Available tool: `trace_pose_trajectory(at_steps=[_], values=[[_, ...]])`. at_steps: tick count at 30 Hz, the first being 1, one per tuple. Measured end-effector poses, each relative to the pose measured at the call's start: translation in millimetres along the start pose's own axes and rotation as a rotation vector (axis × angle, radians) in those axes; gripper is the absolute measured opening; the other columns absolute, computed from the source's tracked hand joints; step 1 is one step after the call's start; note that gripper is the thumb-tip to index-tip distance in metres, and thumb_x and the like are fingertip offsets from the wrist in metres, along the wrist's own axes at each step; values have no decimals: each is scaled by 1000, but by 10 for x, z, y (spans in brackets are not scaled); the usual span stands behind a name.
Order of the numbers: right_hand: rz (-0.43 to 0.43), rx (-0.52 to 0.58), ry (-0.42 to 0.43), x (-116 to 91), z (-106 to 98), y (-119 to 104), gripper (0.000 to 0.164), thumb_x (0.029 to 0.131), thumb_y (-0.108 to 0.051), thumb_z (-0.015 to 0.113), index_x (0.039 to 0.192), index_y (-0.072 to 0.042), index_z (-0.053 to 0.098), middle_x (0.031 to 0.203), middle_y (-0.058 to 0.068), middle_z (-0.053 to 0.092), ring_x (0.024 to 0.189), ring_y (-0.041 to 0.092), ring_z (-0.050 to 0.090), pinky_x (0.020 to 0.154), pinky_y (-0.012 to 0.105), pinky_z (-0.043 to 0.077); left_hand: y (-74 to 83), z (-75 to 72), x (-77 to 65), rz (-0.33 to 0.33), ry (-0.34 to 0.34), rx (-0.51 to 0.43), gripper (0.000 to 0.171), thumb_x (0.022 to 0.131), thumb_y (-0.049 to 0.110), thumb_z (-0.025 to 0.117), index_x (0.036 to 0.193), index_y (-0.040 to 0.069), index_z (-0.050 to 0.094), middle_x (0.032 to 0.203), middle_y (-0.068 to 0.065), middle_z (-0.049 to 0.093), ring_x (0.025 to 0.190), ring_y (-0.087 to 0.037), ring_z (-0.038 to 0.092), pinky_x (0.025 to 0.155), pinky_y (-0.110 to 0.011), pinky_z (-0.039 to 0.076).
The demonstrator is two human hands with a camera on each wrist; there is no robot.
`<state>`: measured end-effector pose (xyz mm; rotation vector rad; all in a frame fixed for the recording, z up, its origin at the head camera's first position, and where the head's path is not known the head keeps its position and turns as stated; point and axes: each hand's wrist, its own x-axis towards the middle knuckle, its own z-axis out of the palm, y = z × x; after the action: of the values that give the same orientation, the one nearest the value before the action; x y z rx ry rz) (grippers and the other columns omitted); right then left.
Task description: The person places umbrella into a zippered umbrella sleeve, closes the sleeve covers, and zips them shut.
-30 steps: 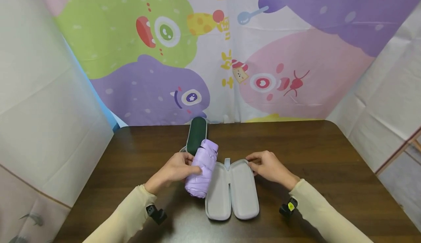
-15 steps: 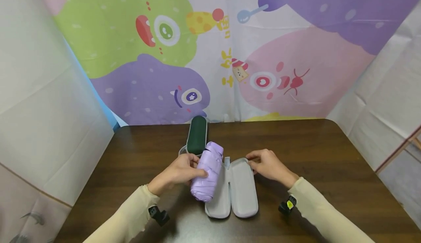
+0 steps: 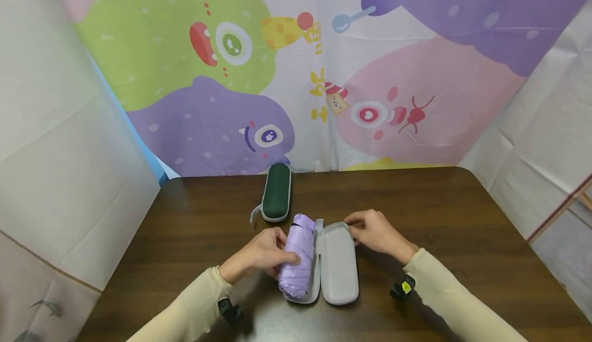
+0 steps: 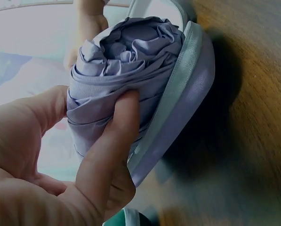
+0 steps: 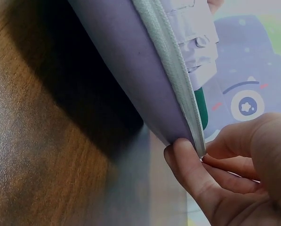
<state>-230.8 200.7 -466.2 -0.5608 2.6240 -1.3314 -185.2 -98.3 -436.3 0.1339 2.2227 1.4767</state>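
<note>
My left hand [image 3: 261, 253] grips a folded purple umbrella [image 3: 299, 259] around its middle, thumb across its side. The umbrella lies over the left half of an opened zip case [image 3: 339, 265], grey inside, and hides most of that half. In the left wrist view the rolled fabric end of the umbrella [image 4: 131, 70] sits right at the case's zipped rim [image 4: 178, 80]. My right hand [image 3: 379, 233] pinches the far right corner of the case. The right wrist view shows thumb and fingers [image 5: 189, 165] on either side of the zipper edge, with the lilac outer shell [image 5: 131, 61] facing the camera.
A closed dark green zip case [image 3: 277, 193] with a grey strap lies behind the umbrella, toward the back of the brown wooden table [image 3: 416, 198]. A cartoon-printed curtain [image 3: 208, 126] hangs along the table's back edge.
My left hand has brought the umbrella rightward and toward me, down over the left half of the case. The green case now shows whole. My right hand keeps its pinch, nearly still.
</note>
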Motion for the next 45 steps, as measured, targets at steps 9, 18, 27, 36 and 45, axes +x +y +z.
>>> trace_pose_trajectory(at_steps=[9,18,27,36,45], values=[[-7,27,-10,14,16,17,26,97,1,60,119,11,69,113,27,72,84,21,75,65,39,63,-44,59,11,-7,-44,-10,37,79,6,81,100,-2,52,78,-14,73,54,-19,70,51,-38,60],[-10,6,-14,11,-1,17,26,98,1,60,120,10,69,113,27,72,82,21,75,65,36,63,-55,115,29,-14,-31,1,47,79,2,82,111,-4,48,87,-15,71,56,-22,70,50,-40,60],[-36,-17,-3,25,-10,3,26,97,2,62,120,10,70,109,24,74,76,17,74,63,35,62,-62,136,20,27,26,23,57,79,-1,85,120,-6,45,103,-21,67,63,-24,71,52,-42,60],[-69,-81,15,38,-28,14,25,96,2,63,119,7,71,105,21,76,70,11,71,60,23,58,-121,168,98,117,125,137,65,74,4,92,127,-7,54,108,-22,69,67,-21,70,49,-35,59],[-62,-60,2,29,-13,5,27,93,6,60,117,9,71,106,22,75,70,13,71,60,26,59,-27,97,35,71,83,356,52,80,23,90,111,-4,58,79,-7,67,43,-15,62,44,-31,53]])
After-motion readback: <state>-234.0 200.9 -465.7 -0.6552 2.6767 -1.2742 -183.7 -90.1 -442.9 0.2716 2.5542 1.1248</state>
